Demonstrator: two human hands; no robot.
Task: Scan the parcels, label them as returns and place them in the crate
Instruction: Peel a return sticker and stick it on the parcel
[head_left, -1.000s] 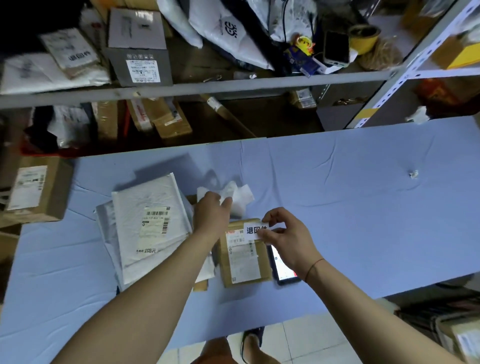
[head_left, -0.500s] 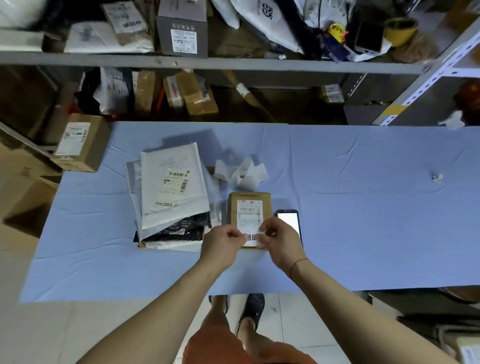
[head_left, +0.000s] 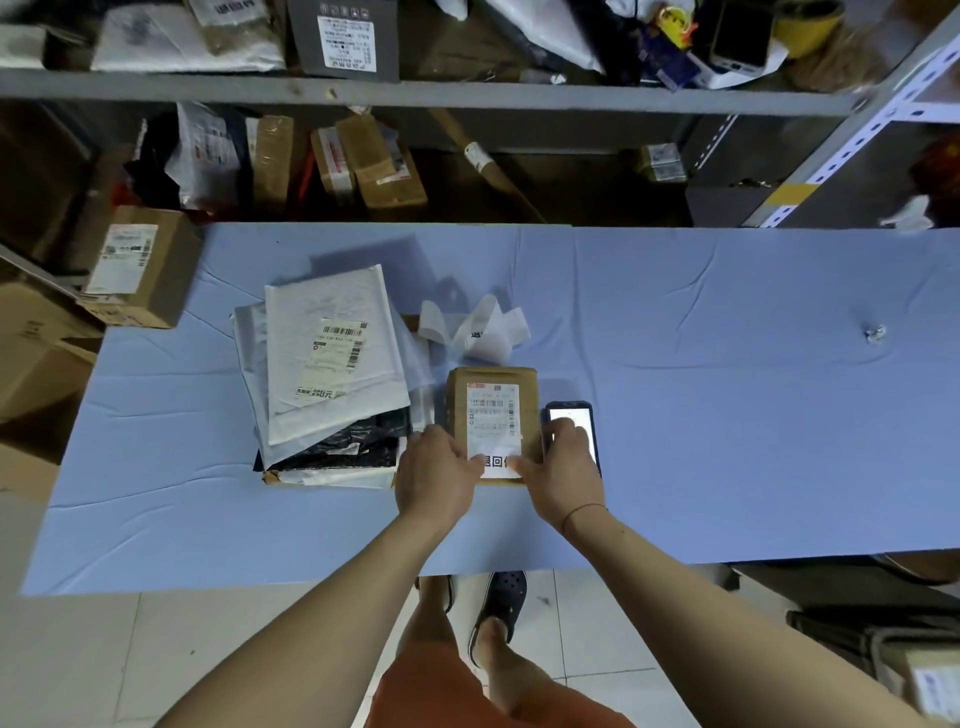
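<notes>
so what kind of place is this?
Probably a parcel depot or returns stockroom. Metal shelving behind is crammed with labelled boxes and mailers, a stack of mailers sits on the blue-covered table, and both hands press a return sticker onto a small cardboard parcel.
</notes>
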